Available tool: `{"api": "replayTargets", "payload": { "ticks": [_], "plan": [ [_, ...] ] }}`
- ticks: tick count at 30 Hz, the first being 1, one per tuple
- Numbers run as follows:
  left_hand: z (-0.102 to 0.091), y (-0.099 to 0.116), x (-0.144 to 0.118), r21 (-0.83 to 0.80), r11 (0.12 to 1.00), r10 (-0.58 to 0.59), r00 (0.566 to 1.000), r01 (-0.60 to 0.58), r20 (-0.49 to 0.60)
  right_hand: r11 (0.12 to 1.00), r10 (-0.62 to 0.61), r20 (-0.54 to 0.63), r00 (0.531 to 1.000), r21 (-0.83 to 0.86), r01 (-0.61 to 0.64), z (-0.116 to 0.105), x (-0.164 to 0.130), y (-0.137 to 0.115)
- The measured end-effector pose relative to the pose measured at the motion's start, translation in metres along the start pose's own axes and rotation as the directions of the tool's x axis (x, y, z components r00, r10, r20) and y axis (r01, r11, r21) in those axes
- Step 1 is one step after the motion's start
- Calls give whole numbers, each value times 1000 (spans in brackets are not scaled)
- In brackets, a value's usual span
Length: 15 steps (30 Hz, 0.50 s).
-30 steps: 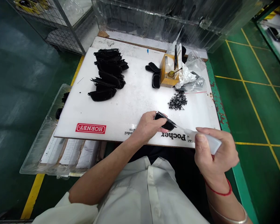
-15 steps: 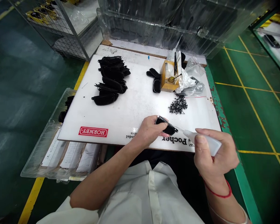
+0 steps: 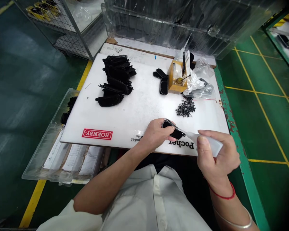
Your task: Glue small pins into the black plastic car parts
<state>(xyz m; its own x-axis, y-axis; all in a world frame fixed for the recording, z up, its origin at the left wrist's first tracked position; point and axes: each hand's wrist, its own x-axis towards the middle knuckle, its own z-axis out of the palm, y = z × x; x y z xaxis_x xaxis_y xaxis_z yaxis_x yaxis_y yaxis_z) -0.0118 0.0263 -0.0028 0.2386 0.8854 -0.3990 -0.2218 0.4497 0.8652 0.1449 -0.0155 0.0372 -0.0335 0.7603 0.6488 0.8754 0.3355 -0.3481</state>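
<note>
Two things gripped, both nearer than yellow box [image 3: 176,88]. White bottle [image 3: 214,146] in right hand [image 3: 218,157], closed around it. Black part [image 3: 175,132] pinched in left hand [image 3: 156,133] — bottle tip [image 3: 189,134] at its edge, contact too fine to tell. Heap of small black pieces [image 3: 185,107] just nearer than box. Loose black parts [image 3: 163,86] just left of box, bunched black parts [image 3: 117,75] well left. Large clear bin [image 3: 159,24] beyond box.
</note>
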Motion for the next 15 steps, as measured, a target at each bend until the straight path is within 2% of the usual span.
{"api": "replayTargets", "payload": {
  "ticks": [15],
  "plan": [
    [1,2,-1,-12,1000,5,1000,-5,7,1000,19,16,1000,-20,-19,0,-1,1]
  ]
}}
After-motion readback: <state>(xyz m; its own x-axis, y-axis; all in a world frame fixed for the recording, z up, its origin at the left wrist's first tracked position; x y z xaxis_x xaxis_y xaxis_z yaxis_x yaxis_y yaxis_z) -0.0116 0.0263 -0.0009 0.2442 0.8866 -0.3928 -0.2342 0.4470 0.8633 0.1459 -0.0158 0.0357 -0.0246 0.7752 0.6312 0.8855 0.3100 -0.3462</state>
